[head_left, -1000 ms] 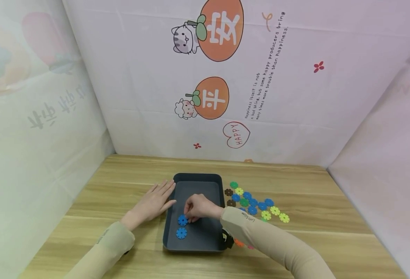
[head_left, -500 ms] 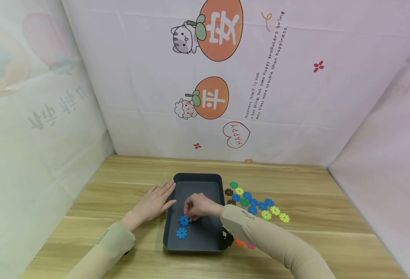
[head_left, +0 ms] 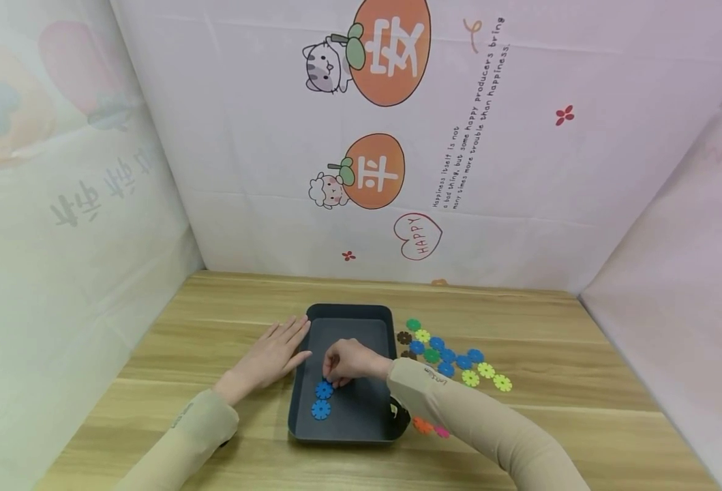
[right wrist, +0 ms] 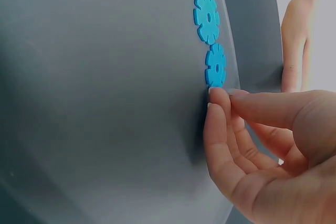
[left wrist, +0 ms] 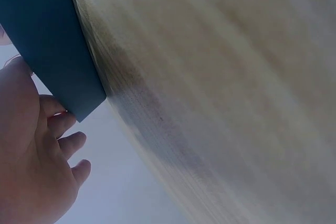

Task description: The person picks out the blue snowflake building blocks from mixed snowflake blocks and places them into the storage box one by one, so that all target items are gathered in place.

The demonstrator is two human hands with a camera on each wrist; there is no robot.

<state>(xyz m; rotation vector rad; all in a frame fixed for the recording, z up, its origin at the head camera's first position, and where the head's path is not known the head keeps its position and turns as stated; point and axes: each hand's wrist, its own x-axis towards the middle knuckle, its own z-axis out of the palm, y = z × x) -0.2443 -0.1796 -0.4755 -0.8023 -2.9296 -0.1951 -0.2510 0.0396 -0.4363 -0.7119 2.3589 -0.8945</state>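
Blue notched discs (head_left: 320, 410) lie edge to edge inside the dark tray (head_left: 361, 423), at lower centre of the head frame. The right hand (head_left: 346, 360), forearm at lower right, pinches the upper disc (head_left: 324, 391) by its rim, presumably to align it. The left hand (head_left: 271, 353), fingers straight, rests against the tray's left rim, likely steadying it.

Wood-grained surface (head_left: 538, 354) here, running right up to a white back wall (head_left: 244, 150) splashed with orange fruits (head_left: 367, 194), a cartoon cat (head_left: 324, 65) and a red HAPPY heart (head_left: 418, 235), pale side walls (head_left: 60, 307) flanking it, light soft and faintly pink at right!
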